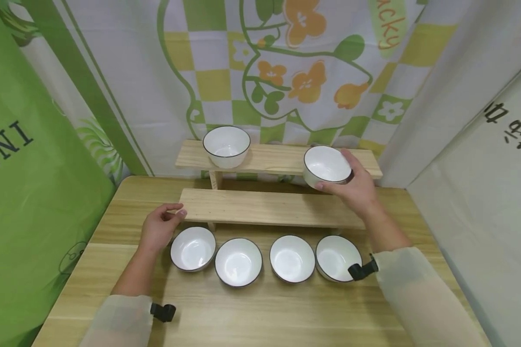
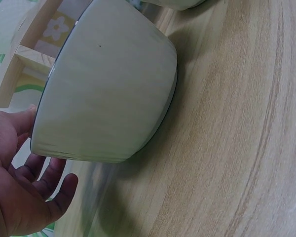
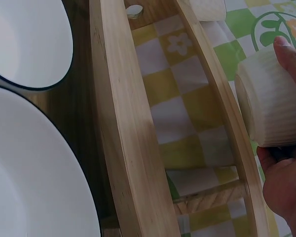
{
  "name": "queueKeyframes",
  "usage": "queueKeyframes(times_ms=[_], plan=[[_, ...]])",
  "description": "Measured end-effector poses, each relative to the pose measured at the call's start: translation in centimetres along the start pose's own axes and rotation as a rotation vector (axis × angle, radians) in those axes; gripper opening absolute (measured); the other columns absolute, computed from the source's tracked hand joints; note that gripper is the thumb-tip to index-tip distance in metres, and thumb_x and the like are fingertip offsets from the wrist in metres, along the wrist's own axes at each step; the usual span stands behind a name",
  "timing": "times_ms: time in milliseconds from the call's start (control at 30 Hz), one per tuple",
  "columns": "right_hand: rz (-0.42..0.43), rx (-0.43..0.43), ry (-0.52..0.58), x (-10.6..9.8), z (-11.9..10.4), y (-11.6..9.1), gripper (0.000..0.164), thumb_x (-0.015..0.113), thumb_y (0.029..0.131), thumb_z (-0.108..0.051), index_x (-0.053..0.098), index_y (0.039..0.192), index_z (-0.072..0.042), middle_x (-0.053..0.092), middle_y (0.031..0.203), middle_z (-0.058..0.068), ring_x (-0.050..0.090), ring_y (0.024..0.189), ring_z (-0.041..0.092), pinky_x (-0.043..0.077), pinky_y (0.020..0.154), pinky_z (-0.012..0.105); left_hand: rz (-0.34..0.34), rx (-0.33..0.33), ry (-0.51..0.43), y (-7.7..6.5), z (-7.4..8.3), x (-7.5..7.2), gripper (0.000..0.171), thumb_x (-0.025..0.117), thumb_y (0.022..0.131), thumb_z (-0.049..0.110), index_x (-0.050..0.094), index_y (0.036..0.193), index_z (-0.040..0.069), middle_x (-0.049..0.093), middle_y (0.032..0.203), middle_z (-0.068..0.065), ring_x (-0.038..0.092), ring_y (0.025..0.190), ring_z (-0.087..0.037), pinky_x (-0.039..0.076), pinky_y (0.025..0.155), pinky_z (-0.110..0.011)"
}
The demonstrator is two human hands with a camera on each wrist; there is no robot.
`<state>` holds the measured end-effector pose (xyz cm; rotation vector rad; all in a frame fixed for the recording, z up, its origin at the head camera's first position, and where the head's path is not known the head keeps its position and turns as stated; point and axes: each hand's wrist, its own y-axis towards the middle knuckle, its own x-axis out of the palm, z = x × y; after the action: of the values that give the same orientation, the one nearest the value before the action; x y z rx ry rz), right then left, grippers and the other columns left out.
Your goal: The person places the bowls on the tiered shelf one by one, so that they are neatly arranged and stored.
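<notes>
My right hand (image 1: 359, 192) grips a white bowl (image 1: 327, 165) with a dark rim, thumb on its near side and fingers round its right side. The bowl is at the right part of the upper wooden shelf (image 1: 273, 158); whether its base touches the board I cannot tell. My left hand (image 1: 157, 227) is at the left end of the lower wooden shelf (image 1: 260, 207), thumb and index fingertip at the board's end. In the left wrist view its other fingers (image 2: 52, 180) curl loosely around nothing, beside a bowl (image 2: 106, 84) that partly hides the hand.
Another white bowl (image 1: 227, 147) stands on the left of the upper shelf. Several matching bowls (image 1: 239, 262) form a row on the wooden table (image 1: 243, 318) before the lower shelf. A patterned curtain (image 1: 217, 86) hangs behind; green cloth (image 1: 30, 193) hangs at left.
</notes>
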<state>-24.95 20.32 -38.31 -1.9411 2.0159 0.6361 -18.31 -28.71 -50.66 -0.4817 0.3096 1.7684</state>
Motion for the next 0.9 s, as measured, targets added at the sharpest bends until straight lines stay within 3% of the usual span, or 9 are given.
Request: queueKeyframes(times_ms=[733,900], plan=[[-0.044,-0.023,-0.050,4.1,-2.1,2.4,0.127,0.100,0.063,-0.047,0.029,0.165,-0.023,0.035,0.164,0.012,0.038,0.145,0.031,0.028,0.120,0.048,-0.017,-0.012,-0.004,-0.4,0.2,-0.1,0.046,0.072,0.098,0.046,0.072,0.129,0.013,0.068,0.096,-0.010,0.061,0.084,-0.020,0.051,0.065,-0.027],[-0.061,-0.028,-0.011,5.0,-2.4,3.0,0.128,0.101,0.064,-0.045,0.027,0.166,-0.021,0.036,0.164,0.013,0.041,0.143,0.029,0.032,0.119,0.044,-0.020,-0.010,-0.007,-0.3,0.2,-0.1,0.046,0.072,0.097,0.047,0.071,0.128,0.013,0.068,0.096,-0.008,0.061,0.084,-0.022,0.052,0.064,-0.027]])
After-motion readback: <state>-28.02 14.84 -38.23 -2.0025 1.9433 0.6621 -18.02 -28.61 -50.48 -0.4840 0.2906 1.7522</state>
